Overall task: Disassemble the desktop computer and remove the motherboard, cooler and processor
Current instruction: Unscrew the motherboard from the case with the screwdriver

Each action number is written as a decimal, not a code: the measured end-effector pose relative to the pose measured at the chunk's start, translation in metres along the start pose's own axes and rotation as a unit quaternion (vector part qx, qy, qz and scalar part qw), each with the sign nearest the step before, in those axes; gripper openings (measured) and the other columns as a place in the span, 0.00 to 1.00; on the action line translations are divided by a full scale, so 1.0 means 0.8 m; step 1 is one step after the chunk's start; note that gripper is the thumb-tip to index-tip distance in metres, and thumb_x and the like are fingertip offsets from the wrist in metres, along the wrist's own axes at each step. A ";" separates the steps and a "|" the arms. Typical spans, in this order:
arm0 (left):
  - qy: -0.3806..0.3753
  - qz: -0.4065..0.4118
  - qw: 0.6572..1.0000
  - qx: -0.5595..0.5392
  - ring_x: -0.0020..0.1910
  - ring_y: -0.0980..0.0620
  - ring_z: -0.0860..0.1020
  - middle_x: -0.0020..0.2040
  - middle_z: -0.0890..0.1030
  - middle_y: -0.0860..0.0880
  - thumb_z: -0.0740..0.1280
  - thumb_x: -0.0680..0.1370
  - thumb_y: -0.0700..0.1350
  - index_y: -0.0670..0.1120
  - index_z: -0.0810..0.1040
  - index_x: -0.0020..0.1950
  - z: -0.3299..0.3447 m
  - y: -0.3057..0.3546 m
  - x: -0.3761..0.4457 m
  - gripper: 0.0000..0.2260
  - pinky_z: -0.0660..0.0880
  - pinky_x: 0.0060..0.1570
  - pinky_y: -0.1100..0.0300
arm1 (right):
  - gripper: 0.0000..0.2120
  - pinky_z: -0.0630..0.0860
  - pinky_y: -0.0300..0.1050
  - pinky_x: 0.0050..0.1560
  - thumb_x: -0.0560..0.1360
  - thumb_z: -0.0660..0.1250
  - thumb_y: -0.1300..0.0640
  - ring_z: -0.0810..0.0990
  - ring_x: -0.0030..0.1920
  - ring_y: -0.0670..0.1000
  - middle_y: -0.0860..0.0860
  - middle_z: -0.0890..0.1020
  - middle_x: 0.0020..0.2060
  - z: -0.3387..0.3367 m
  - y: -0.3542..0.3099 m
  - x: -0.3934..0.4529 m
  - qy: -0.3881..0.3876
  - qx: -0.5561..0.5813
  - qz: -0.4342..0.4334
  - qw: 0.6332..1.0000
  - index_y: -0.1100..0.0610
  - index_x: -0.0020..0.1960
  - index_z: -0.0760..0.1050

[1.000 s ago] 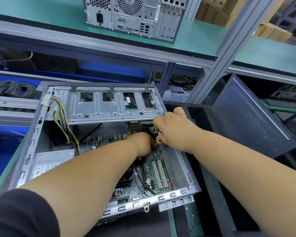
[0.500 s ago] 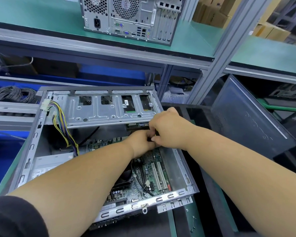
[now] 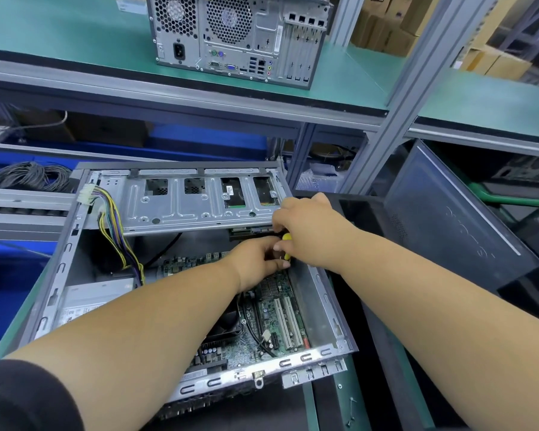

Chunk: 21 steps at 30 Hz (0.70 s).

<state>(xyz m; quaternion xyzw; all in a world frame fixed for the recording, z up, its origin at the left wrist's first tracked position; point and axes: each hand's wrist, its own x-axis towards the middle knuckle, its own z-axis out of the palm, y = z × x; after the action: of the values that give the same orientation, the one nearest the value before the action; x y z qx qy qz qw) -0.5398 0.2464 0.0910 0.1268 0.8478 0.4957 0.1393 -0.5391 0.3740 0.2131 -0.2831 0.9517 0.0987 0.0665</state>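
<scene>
An open desktop case [image 3: 322, 306] lies on its side on the bench. The green motherboard [image 3: 274, 318] sits in its floor, and a black cooler fan [image 3: 226, 321] shows beside my left forearm. Both hands meet at the far right corner of the board, under the metal drive cage [image 3: 181, 206]. My right hand [image 3: 308, 231] grips a yellow-handled screwdriver [image 3: 286, 244] that points down at the board. My left hand [image 3: 255, 259] is curled at the tool's lower end; what its fingertips pinch is hidden. The processor is not visible.
A bundle of coloured power cables [image 3: 112, 225] hangs from the cage down to the power supply [image 3: 84, 300]. A removed dark side panel [image 3: 455, 225] leans at the right. Another computer tower [image 3: 237, 35] stands on the green upper shelf. Coiled grey cables [image 3: 28, 177] lie at the left.
Both hands stay together at the same corner. The screwdriver's yellow handle was hidden half a second ago and shows again. The view has shifted slightly.
</scene>
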 end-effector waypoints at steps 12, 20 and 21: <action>-0.044 -0.017 0.998 -0.038 0.43 0.63 0.75 0.48 0.80 0.52 0.67 0.79 0.39 0.44 0.78 0.59 -0.005 0.006 0.001 0.09 0.68 0.43 0.73 | 0.10 0.69 0.50 0.55 0.73 0.66 0.64 0.78 0.52 0.56 0.50 0.79 0.46 -0.006 0.001 -0.001 0.013 0.086 -0.042 0.995 0.54 0.52 0.80; -0.037 -0.021 0.999 0.013 0.49 0.52 0.75 0.50 0.79 0.50 0.70 0.77 0.44 0.50 0.73 0.51 -0.001 0.003 0.003 0.07 0.68 0.42 0.63 | 0.17 0.73 0.49 0.52 0.76 0.67 0.43 0.76 0.51 0.54 0.52 0.76 0.52 0.001 0.004 -0.001 -0.001 0.020 -0.001 1.000 0.56 0.55 0.77; -0.039 -0.026 0.999 0.010 0.48 0.53 0.75 0.50 0.79 0.50 0.70 0.77 0.45 0.50 0.73 0.52 -0.001 0.003 0.004 0.07 0.68 0.41 0.64 | 0.15 0.74 0.50 0.52 0.77 0.67 0.46 0.77 0.51 0.55 0.52 0.77 0.52 -0.001 0.000 -0.002 -0.015 0.025 -0.002 1.000 0.56 0.55 0.78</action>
<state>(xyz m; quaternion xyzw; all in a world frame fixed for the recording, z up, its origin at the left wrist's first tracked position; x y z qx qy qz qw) -0.5428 0.2476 0.0930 0.1249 0.8496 0.4782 0.1841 -0.5379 0.3746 0.2138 -0.2817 0.9523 0.0785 0.0876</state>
